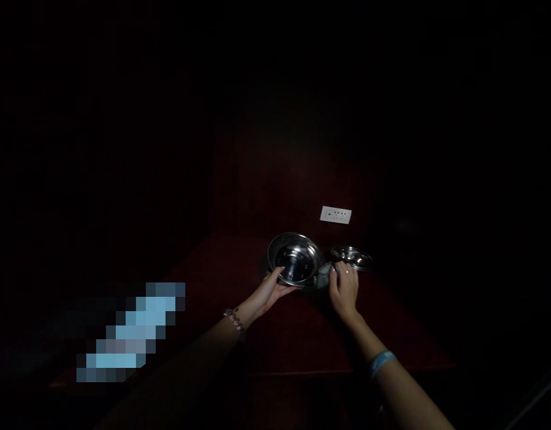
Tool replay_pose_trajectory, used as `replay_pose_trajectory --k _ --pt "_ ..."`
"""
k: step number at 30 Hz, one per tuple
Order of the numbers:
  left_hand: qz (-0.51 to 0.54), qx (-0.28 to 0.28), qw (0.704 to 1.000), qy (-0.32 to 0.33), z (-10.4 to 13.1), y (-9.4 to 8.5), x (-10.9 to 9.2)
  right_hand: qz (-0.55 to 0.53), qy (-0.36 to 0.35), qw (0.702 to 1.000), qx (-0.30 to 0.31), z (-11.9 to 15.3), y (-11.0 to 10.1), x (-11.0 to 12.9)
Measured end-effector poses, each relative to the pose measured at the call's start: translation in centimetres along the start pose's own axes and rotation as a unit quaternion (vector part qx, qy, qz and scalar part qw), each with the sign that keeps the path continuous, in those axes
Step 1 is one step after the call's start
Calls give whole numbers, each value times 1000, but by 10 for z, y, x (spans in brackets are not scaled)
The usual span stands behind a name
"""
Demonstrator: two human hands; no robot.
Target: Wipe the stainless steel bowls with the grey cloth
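Note:
A shiny steel bowl is tilted toward me, with my left hand gripping its near left rim, thumb inside and fingers underneath. Bunched in my right hand is a greyish cloth, its loose end at the bowl's right side. Whether the cloth touches the bowl I cannot tell. Just beyond my right hand lies a second round steel piece, a shallow dish or lid, partly hidden by the fingers.
The dark red table has its front edge toward me. A white socket plate is on the wall behind. At the lower left is a blurred-out bright bluish patch. Deep shadow hides the surroundings.

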State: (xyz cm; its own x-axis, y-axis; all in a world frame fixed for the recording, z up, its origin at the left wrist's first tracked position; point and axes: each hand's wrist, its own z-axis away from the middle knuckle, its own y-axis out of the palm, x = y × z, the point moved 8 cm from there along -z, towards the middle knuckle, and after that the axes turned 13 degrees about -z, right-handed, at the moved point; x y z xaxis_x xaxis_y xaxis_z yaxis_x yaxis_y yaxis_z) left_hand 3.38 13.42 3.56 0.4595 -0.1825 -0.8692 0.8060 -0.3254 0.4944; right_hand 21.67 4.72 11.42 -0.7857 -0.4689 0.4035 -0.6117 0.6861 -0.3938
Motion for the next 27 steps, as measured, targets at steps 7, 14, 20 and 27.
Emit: replay_pose_trajectory --k 7,14,20,27 --pt "61 -42 997 -27 -8 -16 -4 -38 -45 970 235 17 20 19" --pt "3 -41 999 -32 -7 -20 -3 -41 -93 969 223 -2 36 52" --pt "-9 -61 998 -26 -7 -33 -8 -64 -92 938 329 -1 83 44" --pt "-59 -177 981 -50 -3 -85 -32 -51 -144 907 393 -30 138 67"
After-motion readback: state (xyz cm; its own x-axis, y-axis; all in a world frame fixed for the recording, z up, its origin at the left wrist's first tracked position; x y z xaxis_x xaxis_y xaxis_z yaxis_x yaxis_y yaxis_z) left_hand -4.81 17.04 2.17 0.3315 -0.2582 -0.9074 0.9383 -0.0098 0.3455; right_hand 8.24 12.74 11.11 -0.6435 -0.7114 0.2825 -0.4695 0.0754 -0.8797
